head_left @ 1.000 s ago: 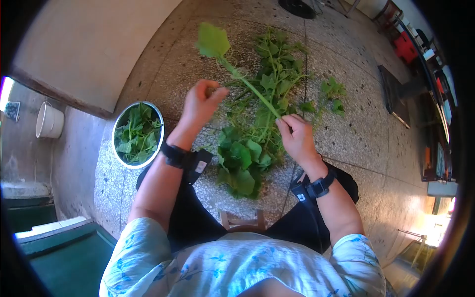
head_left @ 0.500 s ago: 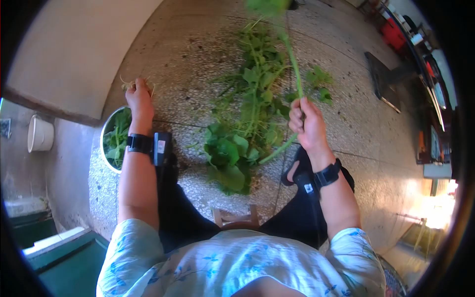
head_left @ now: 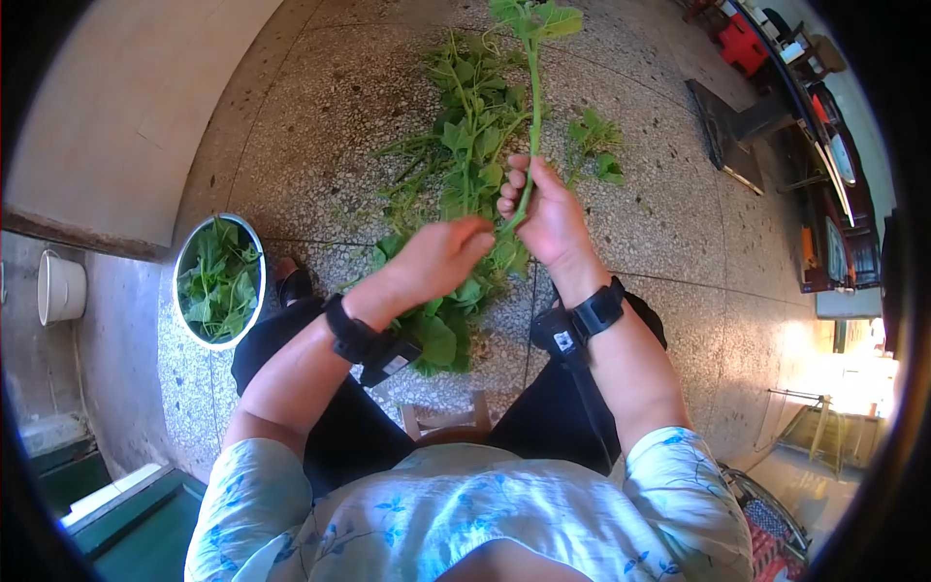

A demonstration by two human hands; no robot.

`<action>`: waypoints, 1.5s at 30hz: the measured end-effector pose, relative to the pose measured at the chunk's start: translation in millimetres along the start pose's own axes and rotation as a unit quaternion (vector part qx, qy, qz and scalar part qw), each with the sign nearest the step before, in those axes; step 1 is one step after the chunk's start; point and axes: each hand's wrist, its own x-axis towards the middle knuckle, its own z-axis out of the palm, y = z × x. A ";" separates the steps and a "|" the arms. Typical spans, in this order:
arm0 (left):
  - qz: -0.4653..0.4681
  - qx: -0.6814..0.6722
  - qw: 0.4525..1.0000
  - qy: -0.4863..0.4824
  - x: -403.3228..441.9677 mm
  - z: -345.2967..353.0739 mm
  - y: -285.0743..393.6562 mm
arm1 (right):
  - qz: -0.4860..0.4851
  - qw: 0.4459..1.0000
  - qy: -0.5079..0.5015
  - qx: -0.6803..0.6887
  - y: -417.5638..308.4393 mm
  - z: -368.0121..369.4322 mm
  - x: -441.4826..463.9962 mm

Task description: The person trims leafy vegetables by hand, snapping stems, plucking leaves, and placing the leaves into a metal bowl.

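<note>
On speckled floor (head_left: 659, 242), leafy heap (head_left: 475, 136) partly behind left hand (head_left: 438, 260), white-rimmed basin (head_left: 262, 272)

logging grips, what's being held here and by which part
A leafy stem, held by its lower stalk in the right hand. The left hand is at its bottom end; whether it grips cannot be told.

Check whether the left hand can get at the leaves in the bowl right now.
Likely yes: the bowl is uncovered and nothing seems to block its leaves, though the left hand is near the stem.
</note>
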 end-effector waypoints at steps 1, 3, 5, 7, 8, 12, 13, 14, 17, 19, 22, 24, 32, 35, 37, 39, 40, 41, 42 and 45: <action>-0.019 0.011 0.999 -0.041 0.9 4.3 -0.4 | -0.001 1.000 -0.005 -0.001 1.5 2.6 -0.2; -0.033 -0.003 0.998 -0.061 1.0 12.0 -7.1 | -0.004 1.000 -0.009 0.005 3.5 4.4 2.8; -0.031 -0.001 0.998 -0.055 -1.3 12.7 -14.2 | -0.025 0.999 -0.020 -0.028 7.3 3.9 4.3; -0.090 -0.010 0.995 -0.034 -7.0 14.0 -15.9 | -0.065 0.992 0.008 -0.104 11.5 15.4 0.8; -0.071 0.046 0.996 -0.032 -9.0 9.6 -11.4 | -0.155 0.968 0.033 -0.195 19.3 10.7 2.8; -0.231 -0.132 0.964 -0.029 3.1 8.6 -19.9 | -0.158 0.987 -0.024 -0.027 30.9 3.4 14.6; -0.200 -0.109 0.973 -0.029 2.1 9.0 -14.5 | -0.139 0.990 0.008 -0.037 30.4 10.3 8.8; -0.193 -0.108 0.974 -0.041 1.5 16.3 -23.4 | -0.159 0.985 0.010 -0.070 37.6 5.7 11.9; -0.246 -0.167 0.954 -0.037 6.0 29.1 -41.3 | -0.176 0.976 0.042 -0.125 39.6 5.7 4.8; -0.284 -0.212 0.934 -0.044 5.1 34.8 -55.2 | -0.145 0.961 0.076 -0.221 40.3 7.5 -0.6; -0.353 -0.303 0.883 -0.063 5.7 43.5 -73.2 | -0.186 0.945 0.106 -0.247 49.8 2.7 1.1; -0.350 -0.345 0.864 -0.110 5.6 46.1 -78.6 | -0.189 0.930 0.110 -0.294 48.4 -0.2 -4.1; -0.152 -0.301 0.938 -0.086 11.8 26.2 -1.2 | -0.231 0.927 0.045 -0.290 39.5 7.3 -3.9; -0.170 -0.290 0.941 -0.029 9.7 26.9 4.9 | -0.217 0.937 0.041 -0.272 37.0 10.3 -9.3; -0.159 -0.274 0.948 -0.040 7.2 25.8 8.1 | -0.190 0.947 0.035 -0.258 33.3 11.5 -11.9; -0.148 -0.258 0.953 -0.051 4.2 27.4 9.0 | -0.172 0.949 0.042 -0.262 30.5 13.1 -14.1; -0.138 -0.246 0.959 -0.016 2.5 30.7 8.0 | -0.172 0.949 0.042 -0.262 29.0 13.7 -15.0; -0.127 -0.234 0.964 0.019 1.2 33.8 6.6 | -0.151 0.954 0.050 -0.256 27.3 14.2 -15.9; -0.127 -0.233 0.964 0.018 1.0 34.3 3.8 | -0.130 0.958 0.059 -0.248 26.6 14.6 -16.7; -0.222 -0.320 0.921 -0.007 1.5 34.4 -10.4 | -0.182 0.933 0.089 -0.298 41.5 6.9 -9.8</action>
